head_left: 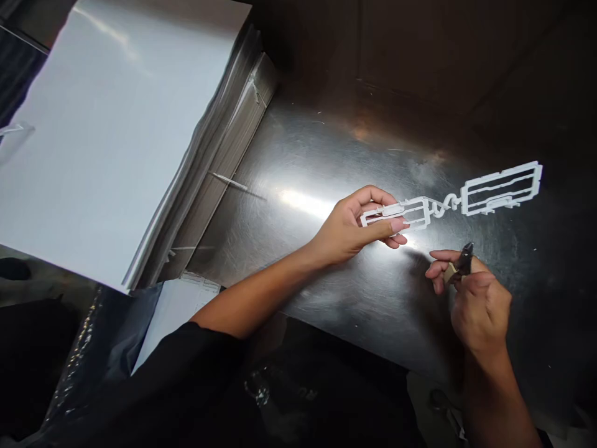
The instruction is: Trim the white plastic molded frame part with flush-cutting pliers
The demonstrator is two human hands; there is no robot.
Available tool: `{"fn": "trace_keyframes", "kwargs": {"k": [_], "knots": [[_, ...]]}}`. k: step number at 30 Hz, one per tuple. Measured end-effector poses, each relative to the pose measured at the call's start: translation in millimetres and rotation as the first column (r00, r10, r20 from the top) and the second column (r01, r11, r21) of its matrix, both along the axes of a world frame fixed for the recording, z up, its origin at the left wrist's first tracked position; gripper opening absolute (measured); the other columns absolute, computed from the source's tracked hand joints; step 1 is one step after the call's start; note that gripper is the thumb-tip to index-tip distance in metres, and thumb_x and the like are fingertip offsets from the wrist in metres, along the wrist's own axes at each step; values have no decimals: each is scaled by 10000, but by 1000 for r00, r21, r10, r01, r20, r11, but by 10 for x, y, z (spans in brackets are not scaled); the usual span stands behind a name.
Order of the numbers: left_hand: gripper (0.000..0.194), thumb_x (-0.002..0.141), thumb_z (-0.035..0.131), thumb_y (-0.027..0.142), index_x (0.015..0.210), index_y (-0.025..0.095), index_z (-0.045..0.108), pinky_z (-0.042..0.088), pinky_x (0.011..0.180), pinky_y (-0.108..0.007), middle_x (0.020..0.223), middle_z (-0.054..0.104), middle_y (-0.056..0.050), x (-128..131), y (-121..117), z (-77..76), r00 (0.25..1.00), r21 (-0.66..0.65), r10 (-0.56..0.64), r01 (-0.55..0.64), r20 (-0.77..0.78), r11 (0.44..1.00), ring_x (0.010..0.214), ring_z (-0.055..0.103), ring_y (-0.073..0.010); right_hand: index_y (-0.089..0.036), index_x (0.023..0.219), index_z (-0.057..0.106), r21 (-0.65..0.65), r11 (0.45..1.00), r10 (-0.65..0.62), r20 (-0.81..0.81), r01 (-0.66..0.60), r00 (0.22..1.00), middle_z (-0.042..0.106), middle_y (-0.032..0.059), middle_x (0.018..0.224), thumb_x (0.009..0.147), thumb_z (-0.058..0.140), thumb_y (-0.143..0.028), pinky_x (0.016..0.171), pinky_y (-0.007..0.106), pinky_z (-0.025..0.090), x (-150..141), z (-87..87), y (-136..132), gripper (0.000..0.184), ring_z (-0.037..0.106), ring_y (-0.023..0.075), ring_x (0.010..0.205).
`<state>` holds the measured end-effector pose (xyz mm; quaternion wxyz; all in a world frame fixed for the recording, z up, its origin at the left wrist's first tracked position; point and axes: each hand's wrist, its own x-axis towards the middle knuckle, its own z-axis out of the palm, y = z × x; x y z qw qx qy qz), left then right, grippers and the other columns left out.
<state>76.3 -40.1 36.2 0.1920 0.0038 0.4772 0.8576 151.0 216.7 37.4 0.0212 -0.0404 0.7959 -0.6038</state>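
Note:
My left hand point(359, 224) is closed on one end of a white plastic moulded part point(501, 186), above the metal table. The part has two rectangular slotted frames joined by a curved, S-like link. One frame lies between my left thumb and fingers; the other sticks out freely to the right. Below that free frame, my right hand point(480, 298) grips small dark-tipped nippers point(464, 260), their tip pointing up and apart from the white part. My fingers hide most of the handles.
A tall stack of white sheets point(140, 124) with layered edges stands at the left. Thin white pieces, one of them a stick point(228, 181), poke out from its side. The scratched metal table point(289, 249) carries a few tiny white specks. Black plastic point(112, 330) hangs at the lower left.

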Motion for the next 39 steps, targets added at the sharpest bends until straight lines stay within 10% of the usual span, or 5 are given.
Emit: {"fn": "trace_keyframes", "kwargs": {"k": [11, 39], "knots": [[416, 952, 997, 436, 1177, 170, 769, 704, 773, -264, 1029, 837, -62, 90, 21, 23, 994, -85, -46, 37, -102, 996, 819, 830, -178, -254, 1273, 798, 220, 974, 56, -10, -52, 998, 758, 6, 1025, 1305, 500, -574, 788, 327, 522, 20, 57, -63, 438, 678, 174, 828], [334, 988, 967, 387, 1174, 174, 790, 678, 756, -243, 1049, 821, -50, 134, 28, 52, 988, -125, -103, 88, -118, 988, 816, 811, -153, -226, 996, 698, 250, 965, 98, -47, -83, 994, 760, 31, 1031, 1307, 491, -543, 792, 346, 481, 3, 85, -109, 490, 694, 212, 877]]}}
